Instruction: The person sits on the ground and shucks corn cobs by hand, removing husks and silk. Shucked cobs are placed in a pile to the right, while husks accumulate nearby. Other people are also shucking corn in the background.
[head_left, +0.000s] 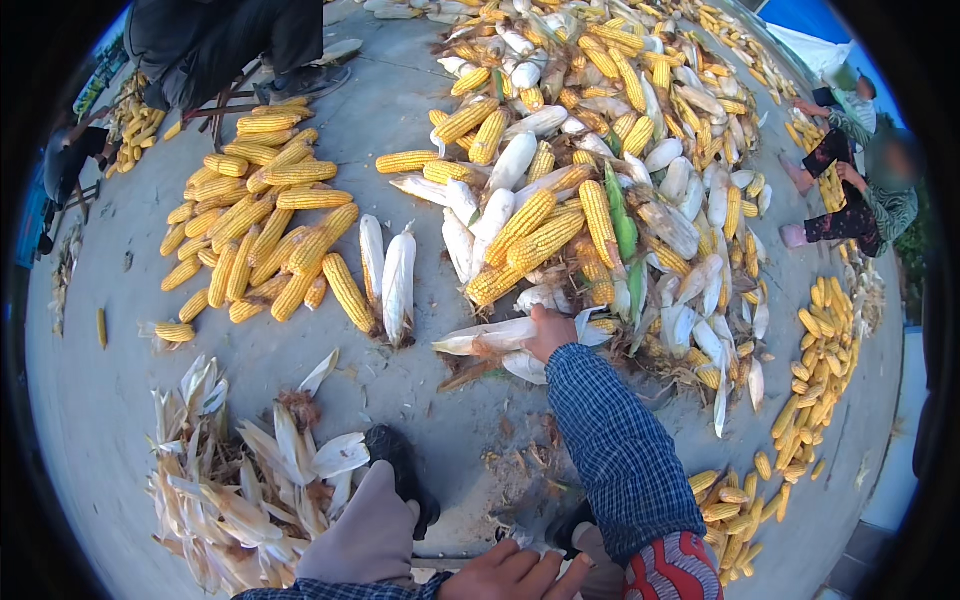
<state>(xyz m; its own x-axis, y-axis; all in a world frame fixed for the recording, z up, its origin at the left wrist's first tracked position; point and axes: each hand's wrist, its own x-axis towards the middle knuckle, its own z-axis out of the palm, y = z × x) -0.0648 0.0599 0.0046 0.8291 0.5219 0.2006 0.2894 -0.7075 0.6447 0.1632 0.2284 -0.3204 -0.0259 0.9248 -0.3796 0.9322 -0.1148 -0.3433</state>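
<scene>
My right hand (551, 332) reaches out to the near edge of a large heap of maize cobs (536, 240), some bare and yellow, some in pale husks. Its fingers are closed on the end of a husked-over maize cob (480, 337) that lies pointing left. At the bottom of the view, my left hand (514, 574) is held near my lap, fingers spread and slightly bent, with nothing visible in it. Two cobs in white husks (399, 281) lie on the concrete left of the heap, beside a bare yellow cob (349, 292).
A pile of bare yellow cobs (262, 217) lies at the left, with loose husks (232, 495) near my left shoe (401, 472). More bare cobs (814, 375) stretch along the right. Several people sit around, one (225, 45) behind the left pile, others (885, 187) at the right.
</scene>
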